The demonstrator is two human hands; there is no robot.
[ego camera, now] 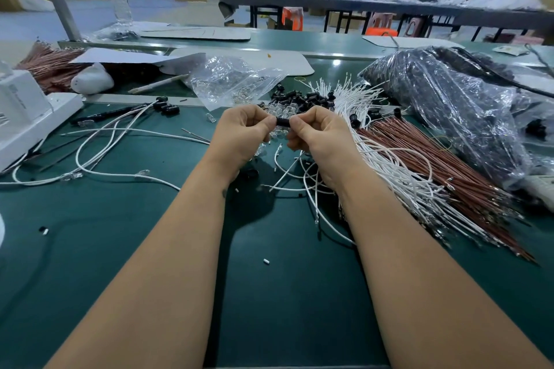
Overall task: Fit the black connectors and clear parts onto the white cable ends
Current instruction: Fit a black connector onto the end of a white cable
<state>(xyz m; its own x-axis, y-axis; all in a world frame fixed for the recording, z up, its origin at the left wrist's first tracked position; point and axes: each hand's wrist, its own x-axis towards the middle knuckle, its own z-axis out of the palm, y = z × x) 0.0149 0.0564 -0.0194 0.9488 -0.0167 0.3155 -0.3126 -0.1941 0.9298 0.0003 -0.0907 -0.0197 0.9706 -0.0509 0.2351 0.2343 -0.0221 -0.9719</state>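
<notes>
Head view: both hands, left (pixel 243 129) and right (pixel 318 130), pinch one black connector (pixel 283 121) between them above the green counter (pixel 293 293).

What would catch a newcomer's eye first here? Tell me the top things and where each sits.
The two hands, left hand and right hand, meet at centre, pinching one black connector between them. To their right fans a big bundle of white cables beside red-brown wires. Behind the hands lies a clear bag.

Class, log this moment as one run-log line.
left hand: pinching black connector | right hand: pinching same connector | white cables: bundled right | stage: fitting
</notes>
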